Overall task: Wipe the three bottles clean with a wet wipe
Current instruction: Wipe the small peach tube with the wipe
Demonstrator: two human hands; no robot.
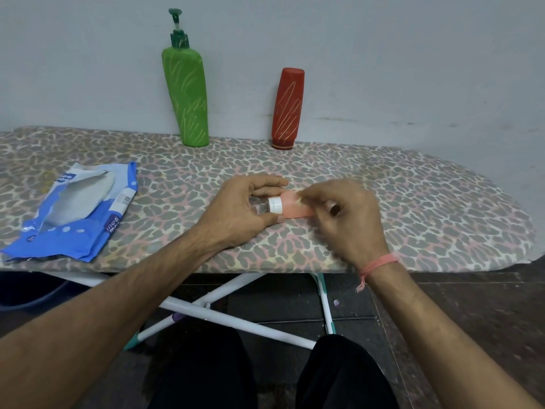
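A small pink bottle [295,206] with a white cap [275,205] lies on its side on the ironing board [413,202], cap pointing left. My left hand [239,211] grips its cap end, index finger on top and thumb underneath. My right hand [345,219], blurred by motion, curls round the bottle's other end with its fingertips on the pink body. No wet wipe shows in either hand. A tall green pump bottle [185,93] and a red bottle [287,109] standing on its cap are at the back by the wall, both streaked with pale marks.
An opened blue wet-wipe packet [73,214] lies on the left of the leopard-print board. The board's front edge runs just below my wrists, with white crossed legs [224,317] and dark floor underneath. The grey wall stands right behind the bottles.
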